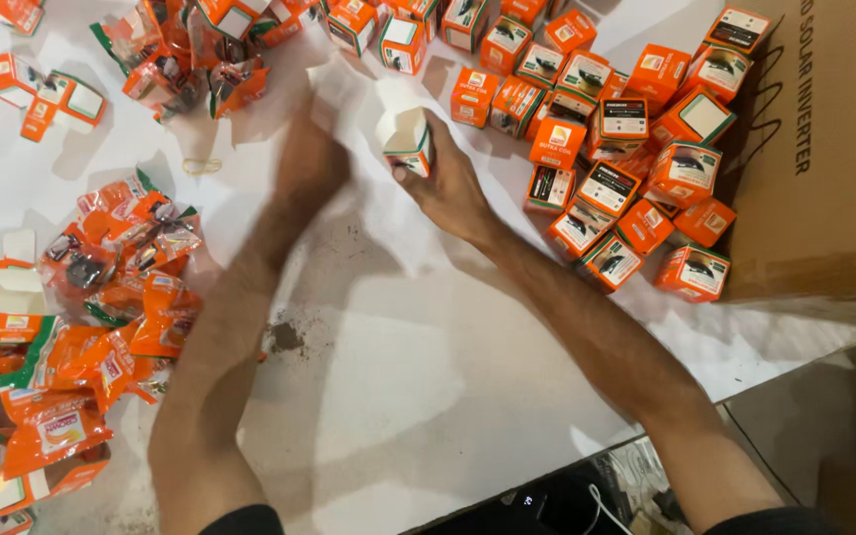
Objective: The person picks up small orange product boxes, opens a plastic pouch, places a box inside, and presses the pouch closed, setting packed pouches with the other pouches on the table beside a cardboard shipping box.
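Here my right hand grips a half-folded box, my blurred left hand unreadable; finished boxes heaped right, flat cartons waiting left.

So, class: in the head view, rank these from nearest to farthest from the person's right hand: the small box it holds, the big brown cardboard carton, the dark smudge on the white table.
1. Small orange-and-white box, held in the right hand.
2. Dark smudge, lower left of it.
3. Big brown cardboard carton, far right.
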